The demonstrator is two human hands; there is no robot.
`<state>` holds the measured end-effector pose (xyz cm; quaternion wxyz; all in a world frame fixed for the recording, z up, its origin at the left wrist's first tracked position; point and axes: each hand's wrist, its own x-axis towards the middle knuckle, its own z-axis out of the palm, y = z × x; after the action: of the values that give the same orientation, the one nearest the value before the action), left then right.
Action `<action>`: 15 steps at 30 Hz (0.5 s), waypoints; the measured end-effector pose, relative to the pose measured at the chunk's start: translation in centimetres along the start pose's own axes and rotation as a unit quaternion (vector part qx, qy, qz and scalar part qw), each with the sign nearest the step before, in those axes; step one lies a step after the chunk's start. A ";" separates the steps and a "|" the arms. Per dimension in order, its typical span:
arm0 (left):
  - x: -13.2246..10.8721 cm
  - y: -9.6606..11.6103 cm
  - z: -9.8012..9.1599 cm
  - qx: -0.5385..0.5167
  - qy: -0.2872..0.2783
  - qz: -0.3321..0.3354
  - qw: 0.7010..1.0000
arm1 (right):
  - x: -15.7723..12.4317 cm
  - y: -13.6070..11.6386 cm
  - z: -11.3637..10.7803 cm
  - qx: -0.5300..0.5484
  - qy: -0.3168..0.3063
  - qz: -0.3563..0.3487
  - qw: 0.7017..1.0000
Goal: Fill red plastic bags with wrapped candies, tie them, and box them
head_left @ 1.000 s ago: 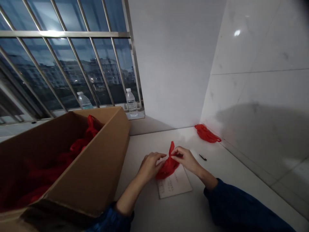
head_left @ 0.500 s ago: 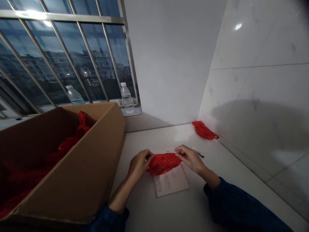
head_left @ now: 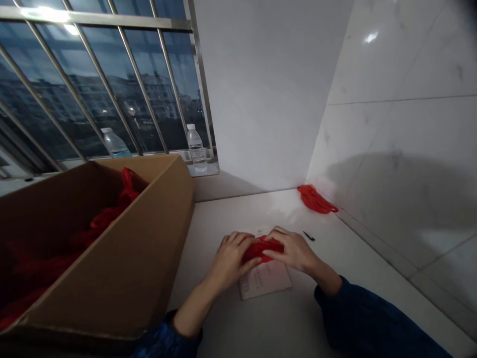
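Observation:
A red plastic bag [head_left: 260, 249] is bunched into a small wad between my hands. My left hand [head_left: 231, 259] presses on its left side, and my right hand [head_left: 291, 251] covers its right side, fingers over the top. The wad rests on a pale printed sheet of paper [head_left: 265, 281] lying on the white counter [head_left: 223, 219]. Part of the bag is hidden under my fingers. Another red plastic bag [head_left: 315, 199] lies crumpled in the far corner against the tiled wall.
A cardboard box [head_left: 112, 253] stands open at my left, holding a heap of red plastic bags [head_left: 106, 219]. A small black object [head_left: 308, 235] lies on the counter. Several window bars and two water bottles [head_left: 196, 149] stand beyond the box.
The red bag has gone from a loose, flattened strip to a compact wad. My hands have moved closer together over the paper.

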<state>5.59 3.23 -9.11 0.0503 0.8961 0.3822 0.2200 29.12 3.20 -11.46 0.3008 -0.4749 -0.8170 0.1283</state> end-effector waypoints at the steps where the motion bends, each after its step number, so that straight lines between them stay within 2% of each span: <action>1: 0.0 0.3 0.4 0.014 -0.024 0.010 1.000 | 0.0 -0.3 0.3 0.000 -0.015 -0.003 1.000; 3: 0.0 0.3 1.1 0.050 -0.046 0.005 0.998 | 0.0 -0.4 0.8 0.010 -0.027 0.000 1.000; 6: 0.1 -0.4 1.0 0.060 -0.032 -0.024 0.997 | 0.1 0.3 1.2 0.050 -0.026 0.002 0.998; 10: 0.0 -1.4 -0.2 -0.057 0.063 -0.102 0.991 | 0.3 1.1 0.6 0.137 0.014 0.016 0.990; 13: 0.0 -2.5 -0.9 -0.143 0.152 -0.173 0.962 | 0.1 1.9 -0.3 0.205 0.052 0.041 0.976; 15: 0.1 -3.5 -1.0 -0.167 0.186 -0.208 0.946 | 0.0 2.4 -0.8 0.238 0.073 0.053 0.967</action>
<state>2.84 5.69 -9.07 0.1724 0.7186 0.5204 0.4279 31.30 4.39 -12.08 0.4572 -0.4404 -0.7121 0.3001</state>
